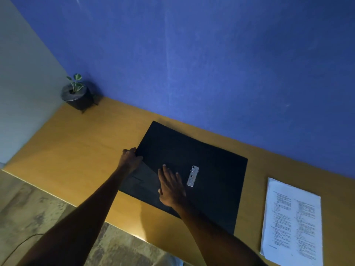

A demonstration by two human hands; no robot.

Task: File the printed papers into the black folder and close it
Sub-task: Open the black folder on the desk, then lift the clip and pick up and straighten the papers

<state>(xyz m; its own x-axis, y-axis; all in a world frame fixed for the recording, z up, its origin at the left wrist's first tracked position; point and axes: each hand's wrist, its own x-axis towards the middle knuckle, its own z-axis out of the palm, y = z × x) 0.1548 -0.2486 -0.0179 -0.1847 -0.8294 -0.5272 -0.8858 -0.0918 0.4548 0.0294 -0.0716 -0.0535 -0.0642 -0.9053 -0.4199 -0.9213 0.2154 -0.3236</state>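
Note:
The black folder (217, 166) lies on the wooden desk (80, 143), its cover lifted partway. A silver metal clip (192, 176) shows on the inside. My left hand (130, 159) grips the left edge of the raised cover. My right hand (172, 186) rests flat, fingers spread, on the folder's inner surface just left of the clip. The printed papers (292, 221) sit in a white stack on the desk to the right of the folder, apart from both hands.
A small potted plant (76, 94) in a dark pot stands at the desk's far left corner. A blue wall (211, 64) backs the desk. The desk's front edge runs diagonally, with floor (38, 204) below it.

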